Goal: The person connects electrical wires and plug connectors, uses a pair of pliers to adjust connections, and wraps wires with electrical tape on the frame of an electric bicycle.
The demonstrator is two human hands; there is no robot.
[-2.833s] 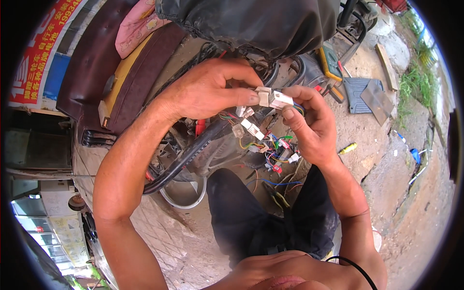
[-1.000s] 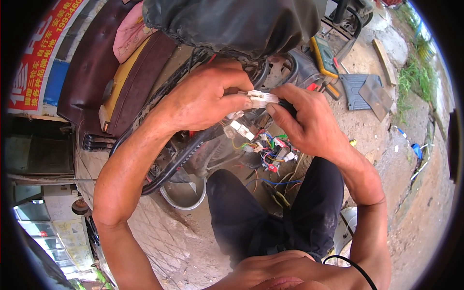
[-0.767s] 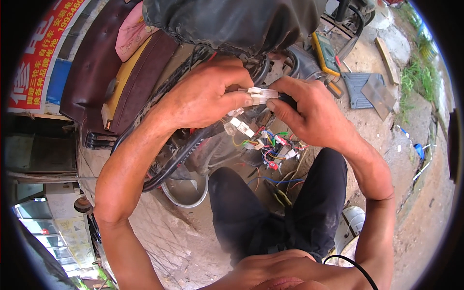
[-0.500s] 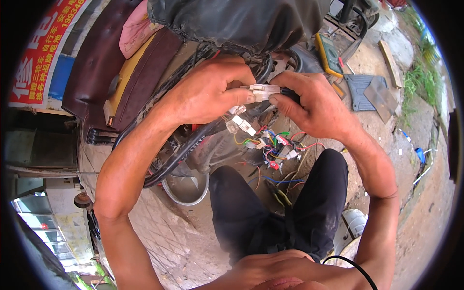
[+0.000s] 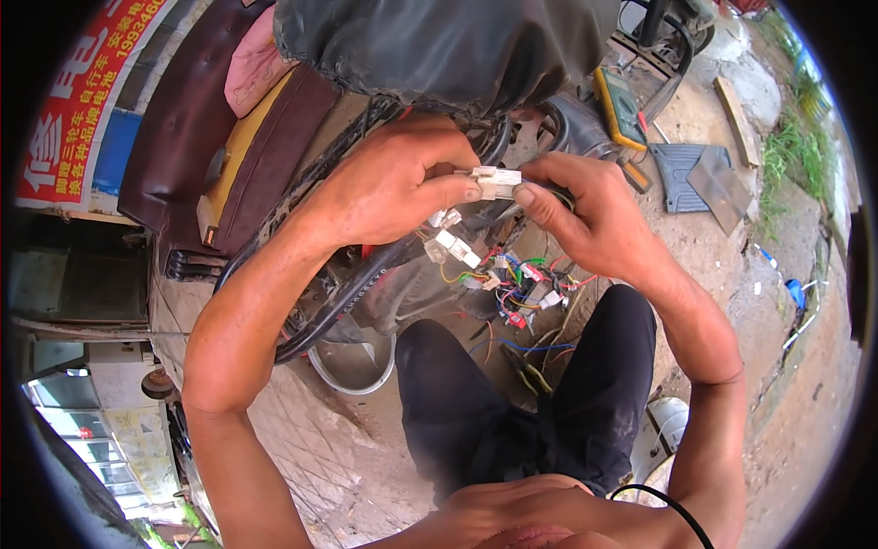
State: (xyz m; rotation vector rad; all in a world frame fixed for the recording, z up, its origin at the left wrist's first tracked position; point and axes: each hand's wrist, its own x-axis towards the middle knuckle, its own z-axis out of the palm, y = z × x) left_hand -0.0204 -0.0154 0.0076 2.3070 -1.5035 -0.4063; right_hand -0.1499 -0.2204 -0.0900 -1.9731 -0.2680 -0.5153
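Note:
A whitish plastic wire connector is held up between my two hands, in front of a black-covered part of a vehicle. My left hand pinches its left end between thumb and fingers. At the other end, the thumb and index finger of my right hand close on it, with dark wires running behind that hand. Just below my left fingers hangs another white connector. Lower still is a tangle of coloured wires with small white and red plugs.
A thick black cable runs below my left wrist. Between my knees lie pliers, with a metal bowl left of them. A yellow-edged multimeter rests at the upper right, near a grey mat. Maroon seat cushions stand at the left.
My right index finger has dropped a little along the connector, and the right forearm has shifted slightly inward. Both hands keep their pinch. The view has moved slightly.

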